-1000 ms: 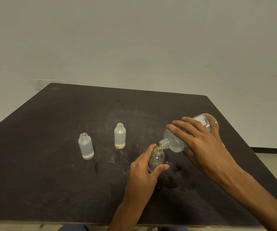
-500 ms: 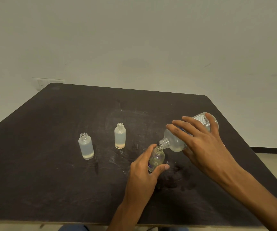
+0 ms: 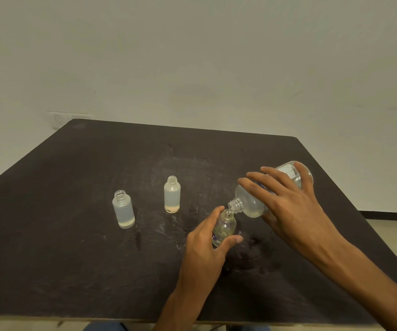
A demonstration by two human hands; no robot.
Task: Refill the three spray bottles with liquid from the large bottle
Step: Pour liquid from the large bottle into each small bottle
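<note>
My right hand [image 3: 290, 206] grips the large clear bottle [image 3: 252, 204], tipped with its open neck down to the left, right over the mouth of a small clear bottle [image 3: 226, 226]. My left hand [image 3: 207, 244] holds that small bottle upright on the table between thumb and fingers. Two more small frosted bottles stand uncapped to the left: one [image 3: 172, 195] in the middle and one [image 3: 123, 210] farther left, each with a little liquid at the bottom.
The dark scratched table [image 3: 73, 259] ends at a pale front edge close to me. A wet-looking patch [image 3: 250, 254] lies just right of the held bottle. A white wall with a socket plate [image 3: 59, 119] stands behind.
The large bottle's rear end has lifted very slightly; otherwise both hands and all bottles stay where they were.
</note>
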